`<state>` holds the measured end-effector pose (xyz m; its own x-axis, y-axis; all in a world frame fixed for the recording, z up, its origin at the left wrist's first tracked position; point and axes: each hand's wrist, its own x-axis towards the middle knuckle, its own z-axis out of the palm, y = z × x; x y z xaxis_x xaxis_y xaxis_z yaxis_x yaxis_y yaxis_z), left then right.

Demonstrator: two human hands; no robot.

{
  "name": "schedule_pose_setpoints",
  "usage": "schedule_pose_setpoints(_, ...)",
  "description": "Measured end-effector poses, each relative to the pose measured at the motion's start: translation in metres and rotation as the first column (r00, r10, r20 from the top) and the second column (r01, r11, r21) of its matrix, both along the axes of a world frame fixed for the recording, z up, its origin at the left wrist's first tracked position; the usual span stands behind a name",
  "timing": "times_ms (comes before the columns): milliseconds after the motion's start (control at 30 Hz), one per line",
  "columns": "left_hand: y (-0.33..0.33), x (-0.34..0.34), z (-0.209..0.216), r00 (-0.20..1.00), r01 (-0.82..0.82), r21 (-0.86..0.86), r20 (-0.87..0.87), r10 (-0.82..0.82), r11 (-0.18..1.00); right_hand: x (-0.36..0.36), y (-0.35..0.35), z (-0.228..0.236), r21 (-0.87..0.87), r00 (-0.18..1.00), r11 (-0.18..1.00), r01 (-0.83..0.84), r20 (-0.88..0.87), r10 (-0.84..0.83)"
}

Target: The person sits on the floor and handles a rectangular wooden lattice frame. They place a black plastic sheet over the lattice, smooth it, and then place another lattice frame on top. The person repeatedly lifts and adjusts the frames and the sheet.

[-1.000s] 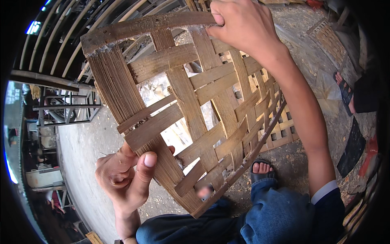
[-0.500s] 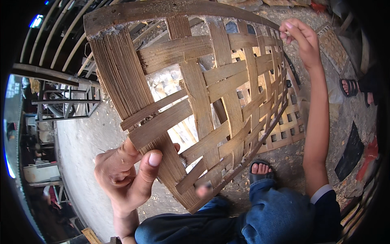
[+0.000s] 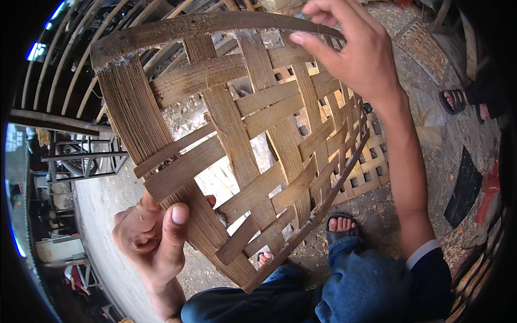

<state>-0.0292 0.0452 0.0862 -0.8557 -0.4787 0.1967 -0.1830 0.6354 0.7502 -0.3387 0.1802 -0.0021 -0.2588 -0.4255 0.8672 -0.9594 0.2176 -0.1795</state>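
Note:
A large woven panel [image 3: 229, 132] of flat brown wood or bamboo strips tilts across the middle, with a dark curved rim [image 3: 215, 21] along its top. My left hand [image 3: 153, 237] grips the wide ribbed strip at its near left end, thumb in front and fingers behind. Part of those fingers is hidden by the strip. Over the far right part of the rim is my right hand [image 3: 358, 54], its thumb and fingers apart with nothing visible between them. Whether it touches the rim I cannot tell.
Behind the panel lies another lattice piece [image 3: 371, 167]. A smaller woven panel [image 3: 423, 51] rests at the back right, near another person's sandalled foot [image 3: 455, 101]. A black sheet [image 3: 463, 188] lies at right. Long poles [image 3: 70, 59] and a metal frame [image 3: 81, 159] stand at left.
My right hand has come left and nearer along the top rim, its curled fingers now spread. The panel and my left hand, still holding it, have shifted slightly left.

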Motion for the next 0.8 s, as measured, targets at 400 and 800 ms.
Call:
schedule_pose_setpoints(400,0.001,0.002,0.002,0.999,0.023,-0.074,0.051,-0.019,0.997,-0.007,-0.038,0.026,0.196,0.971,0.98,-0.021,-0.229,0.066)
schedule_pose_setpoints(800,-0.008,0.003,-0.006,0.999,0.046,-0.066,0.005,-0.046,0.997,-0.082,0.066,-0.084,-0.241,0.486,0.962,0.127,0.861,0.151)
